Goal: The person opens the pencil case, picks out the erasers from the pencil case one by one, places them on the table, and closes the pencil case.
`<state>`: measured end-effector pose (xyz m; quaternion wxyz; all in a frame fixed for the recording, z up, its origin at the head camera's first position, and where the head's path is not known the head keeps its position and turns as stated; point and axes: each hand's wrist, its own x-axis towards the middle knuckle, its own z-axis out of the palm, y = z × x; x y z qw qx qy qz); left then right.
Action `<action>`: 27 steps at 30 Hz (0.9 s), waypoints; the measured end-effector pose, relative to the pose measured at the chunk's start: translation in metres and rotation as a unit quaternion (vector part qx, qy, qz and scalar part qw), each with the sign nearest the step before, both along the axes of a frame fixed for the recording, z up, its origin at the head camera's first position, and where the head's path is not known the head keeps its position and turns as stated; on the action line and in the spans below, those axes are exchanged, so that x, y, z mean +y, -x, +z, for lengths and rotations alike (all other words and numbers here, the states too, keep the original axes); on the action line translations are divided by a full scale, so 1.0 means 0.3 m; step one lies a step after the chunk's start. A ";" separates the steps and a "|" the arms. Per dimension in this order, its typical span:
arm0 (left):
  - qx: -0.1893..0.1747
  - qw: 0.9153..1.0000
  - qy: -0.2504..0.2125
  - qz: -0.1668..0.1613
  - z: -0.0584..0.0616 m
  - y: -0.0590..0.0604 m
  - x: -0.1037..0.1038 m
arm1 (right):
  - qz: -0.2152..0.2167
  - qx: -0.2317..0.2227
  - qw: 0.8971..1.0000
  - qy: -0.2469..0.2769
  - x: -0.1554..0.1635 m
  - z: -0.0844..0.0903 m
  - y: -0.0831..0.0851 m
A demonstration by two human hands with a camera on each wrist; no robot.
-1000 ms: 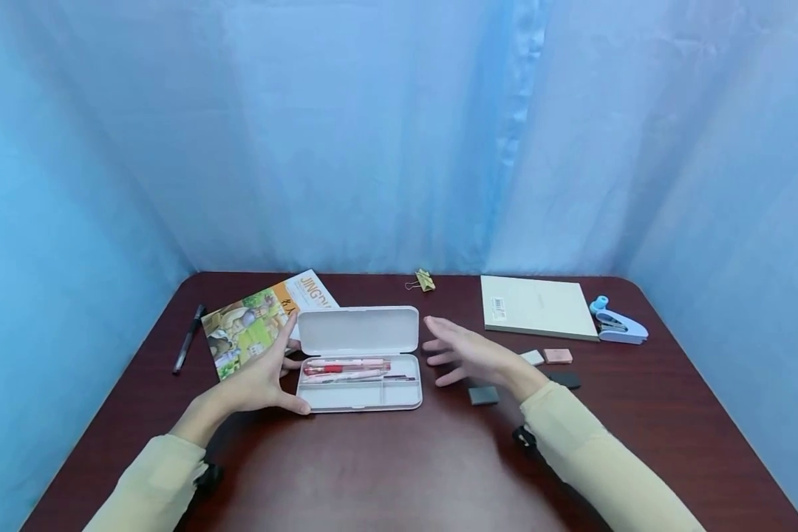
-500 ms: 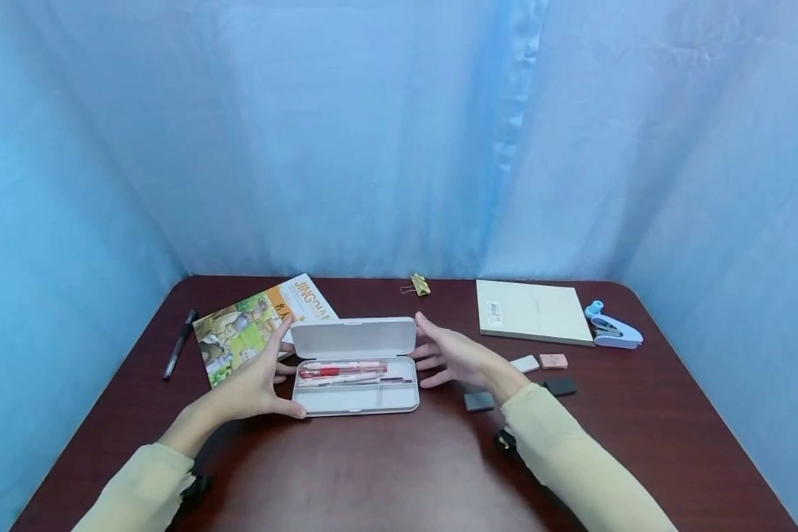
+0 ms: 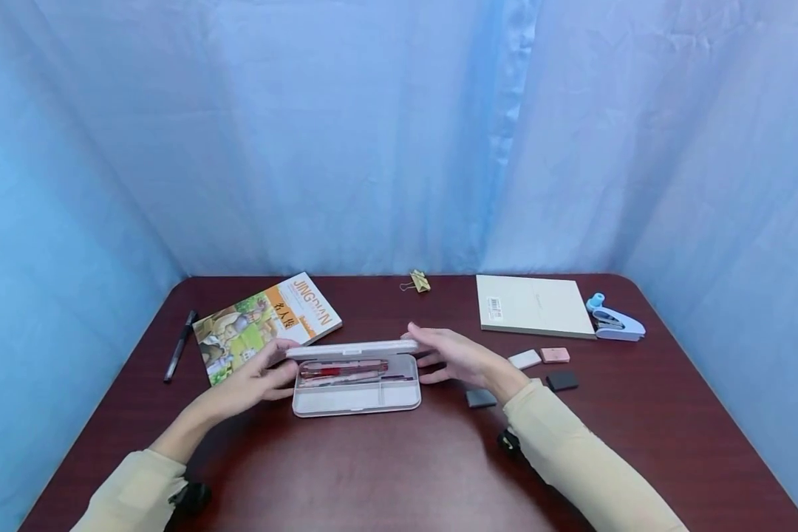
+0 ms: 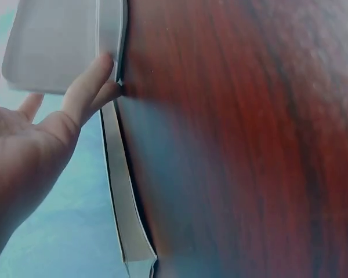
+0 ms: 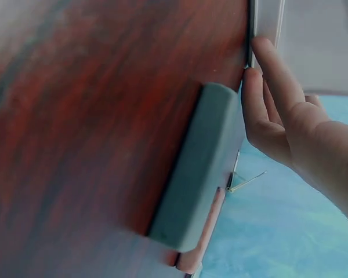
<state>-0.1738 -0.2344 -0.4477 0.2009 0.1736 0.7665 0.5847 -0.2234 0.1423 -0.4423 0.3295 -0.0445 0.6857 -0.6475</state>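
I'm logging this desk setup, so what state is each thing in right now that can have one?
White plastic pencil case: lid half lowered, not yet shut.
Red pen: lying inside the case.
Left hand: fingers on the lid's left end.
Right hand: fingers on the lid's right end.
Orange illustrated book: closed, flat.
Beige notebook: closed, flat.

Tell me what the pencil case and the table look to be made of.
Pencil case: probably matte white plastic; thin, rigid lid and tray with rounded moulded corners, no gloss. Table: dark red-brown wood or wood-look laminate; streaky grain shows in the wrist views, and the smooth top gives a soft sheen. Which of the two cannot be told.
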 end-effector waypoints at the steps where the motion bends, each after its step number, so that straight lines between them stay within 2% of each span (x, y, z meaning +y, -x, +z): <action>1: -0.016 1.000 -0.010 0.001 0.004 0.000 -0.001 | 0.009 0.005 1.000 0.001 0.002 -0.001 -0.001; 3: -0.052 0.998 -0.024 0.013 0.011 0.001 -0.002 | 0.026 0.016 1.000 0.002 0.007 -0.004 -0.002; 6: -0.080 0.996 -0.017 0.033 0.012 0.000 -0.006 | 0.045 0.028 0.999 0.006 0.012 -0.008 -0.006; 11: -0.100 0.993 -0.020 0.057 0.002 -0.005 -0.015 | 0.061 0.050 0.997 -0.004 0.011 -0.016 -0.014; 14: -0.090 0.993 -0.018 0.068 -0.006 -0.004 -0.017 | 0.071 0.088 0.993 -0.033 0.006 -0.016 -0.018; 18: -0.060 0.995 0.008 0.075 -0.011 0.002 -0.012 | 0.084 0.147 0.982 -0.079 -0.003 -0.013 -0.021; 22: -0.036 0.995 0.032 0.085 -0.017 0.003 -0.002 | 0.084 0.175 0.974 -0.114 -0.011 -0.011 -0.022; 27: -0.015 0.995 0.050 0.090 -0.038 0.000 0.007 | 0.072 0.187 0.967 -0.157 -0.017 -0.014 -0.028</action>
